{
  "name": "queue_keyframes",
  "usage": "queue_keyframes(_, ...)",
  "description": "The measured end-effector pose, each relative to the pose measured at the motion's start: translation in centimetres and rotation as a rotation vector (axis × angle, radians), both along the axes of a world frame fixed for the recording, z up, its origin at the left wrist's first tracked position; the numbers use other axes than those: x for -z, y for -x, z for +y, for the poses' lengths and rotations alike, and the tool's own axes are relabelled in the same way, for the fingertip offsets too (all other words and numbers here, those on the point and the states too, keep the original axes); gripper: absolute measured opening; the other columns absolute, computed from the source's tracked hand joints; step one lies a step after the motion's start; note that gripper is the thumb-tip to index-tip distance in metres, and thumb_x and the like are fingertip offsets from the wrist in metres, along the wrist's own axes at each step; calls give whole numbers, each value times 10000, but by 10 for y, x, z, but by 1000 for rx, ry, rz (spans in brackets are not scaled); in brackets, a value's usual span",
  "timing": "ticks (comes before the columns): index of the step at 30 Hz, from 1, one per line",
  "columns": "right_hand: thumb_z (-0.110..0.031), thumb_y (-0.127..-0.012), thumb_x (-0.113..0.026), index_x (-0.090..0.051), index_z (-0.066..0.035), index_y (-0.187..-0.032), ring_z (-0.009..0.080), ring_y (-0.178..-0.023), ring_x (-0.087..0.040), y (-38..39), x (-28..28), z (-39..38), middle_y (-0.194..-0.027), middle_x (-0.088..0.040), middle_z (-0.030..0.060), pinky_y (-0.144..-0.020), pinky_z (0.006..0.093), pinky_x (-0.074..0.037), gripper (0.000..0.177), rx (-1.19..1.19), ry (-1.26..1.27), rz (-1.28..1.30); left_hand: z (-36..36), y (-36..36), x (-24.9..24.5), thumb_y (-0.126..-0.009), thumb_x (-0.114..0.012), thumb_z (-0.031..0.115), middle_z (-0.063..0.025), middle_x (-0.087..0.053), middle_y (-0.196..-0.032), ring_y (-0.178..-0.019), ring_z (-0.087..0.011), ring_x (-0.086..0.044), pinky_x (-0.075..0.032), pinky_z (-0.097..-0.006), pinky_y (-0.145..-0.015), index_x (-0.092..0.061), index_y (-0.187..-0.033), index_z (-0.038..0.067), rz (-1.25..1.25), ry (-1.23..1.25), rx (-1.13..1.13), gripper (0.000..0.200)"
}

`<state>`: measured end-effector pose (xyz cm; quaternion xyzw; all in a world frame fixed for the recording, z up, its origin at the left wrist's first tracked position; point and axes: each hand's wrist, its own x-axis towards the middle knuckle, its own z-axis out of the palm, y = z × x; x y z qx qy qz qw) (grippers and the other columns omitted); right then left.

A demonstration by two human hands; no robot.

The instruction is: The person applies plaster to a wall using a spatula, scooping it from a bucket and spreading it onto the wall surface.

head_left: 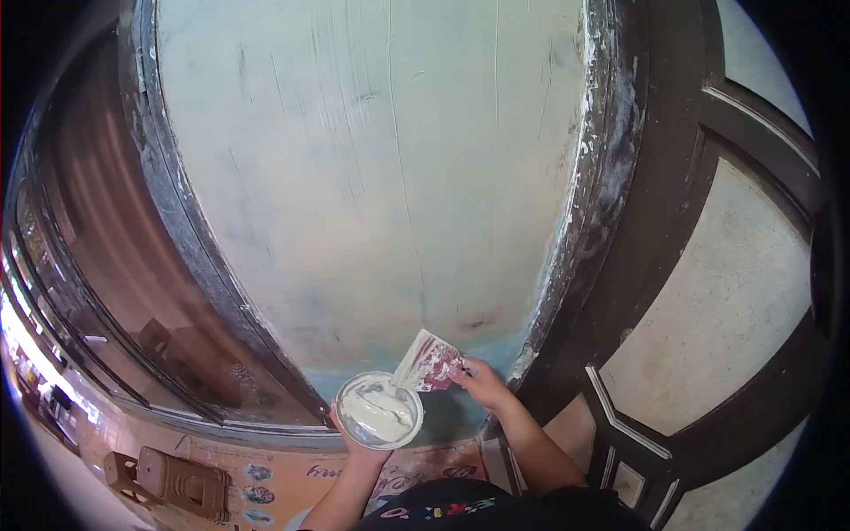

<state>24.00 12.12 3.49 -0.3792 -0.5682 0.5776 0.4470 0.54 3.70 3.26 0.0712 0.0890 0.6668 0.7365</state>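
My left hand (363,455) supports a round tub (347,432) from below; its rim hides most of my fingers. Thick white putty (384,416) is smeared around inside the tub. In my right hand (483,386) is a red putty scraper (436,366), gripped at its near end and coated with whitish putty. The scraper's left edge overlaps the tub's upper right rim in this view. Beyond both hands stands a pale panel (372,195), streaked with long vertical ridges and darker patches.
Scuffed dark frames (611,159) with white smears border the panel. At right is dark woodwork with pale insets (726,292). A glazed window (133,230) with bars lies left. Brown stacked plastic stools (181,482) stand at lower left beside an orange printed banner (305,496).
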Motion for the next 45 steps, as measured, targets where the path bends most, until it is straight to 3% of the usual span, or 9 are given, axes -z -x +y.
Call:
queue_keyframes(3, -250, -983, -565, -626, -10, -1108, 66, -796, -541, 1, -2, -5, -932, -661, 1, -696, 238, -433, 278, -59, -33, -110, -2, 6, -1, -858, -410, 674, -116, -495, -1382, -1256, -351, -469, -372, -544, -1057, -492, -1347, 140, 8, 25, -65, 729)
queue_keyframes(6, -285, -1006, -514, -625, -18, -1137, 115, -867, -609, -8, 8, 0, -941, -682, 56, -763, 259, -481, 317, -249, 185, -62, -1, 12, 2, -856, -412, 679, -119, -488, -1388, -1262, -350, -465, -371, -544, -1058, -486, -1352, 140, 35, 15, -80, 736)
queue_keyframes(13, -302, -1021, -462, -565, 12, -1266, 152, -896, -635, -4, -13, -14, -1063, -666, 113, -728, 293, -504, 411, -364, 169, 448, -5, 14, 3, -850, -417, 687, -113, -500, -1378, -1240, -353, -473, -382, -550, -1041, -493, -1346, 150, 72, 29, -74, 736)
queue_keyframes(18, -211, -961, -587, -581, 12, -1233, 121, -873, -609, -8, 4, -10, -1044, -665, 73, -714, 267, -486, 352, -105, 75, 235, -11, 4, 4, -845, -425, 684, -118, -501, -1379, -1238, -356, -478, -387, -556, -1034, -490, -1350, 144, 61, 35, -19, 742)
queue_keyframes(25, -7, -852, -674, -253, -58, -1465, 147, -926, -632, -5, -34, -29, -1163, -602, 94, -763, 269, -531, 746, -10, -99, 458, -19, -1, 9, -855, -430, 661, -123, -510, -1367, -1224, -363, -490, -383, -565, -1036, -499, -1340, 142, -1, 42, 29, 714)
queue_keyframes(28, -24, -860, -672, -267, -53, -1454, 144, -909, -634, -11, -18, -21, -1156, -608, 89, -731, 263, -535, 720, 79, -39, 441, -23, 0, 15, -850, -443, 658, -115, -507, -1372, -1234, -363, -480, -375, -578, -1037, -514, -1328, 149, 64, 40, 5, 702)
queue_keyframes(33, -186, -970, -583, -512, -35, -1253, 109, -879, -621, -29, 45, -7, -1076, -641, 30, -690, 254, -499, 329, 225, 64, 270, -28, 3, 17, -848, -462, 649, -112, -503, -1377, -1241, -365, -472, -370, -588, -1037, -522, -1320, 151, 19, 45, 69, 689)
queue_keyframes(37, -232, -971, -590, -560, -71, -1212, 60, -697, -485, -31, 66, -5, -973, -620, -26, -604, 215, -392, 292, 423, 95, 212, -33, 4, 25, -847, -465, 658, -115, -494, -1387, -1251, -366, -467, -368, -587, -1043, -503, -1340, 148, 29, 99, 58, 711)
queue_keyframes(45, -272, -985, -557, -593, -48, -1138, 38, -634, -456, -18, 73, 55, -806, -556, -26, -528, 234, -369, 273, 645, -49, 93, -38, 1, 31, -842, -466, 680, -122, -475, -1405, -1272, -361, -458, -362, -568, -1061, -458, -1383, 143, -5, 57, 105, 762)
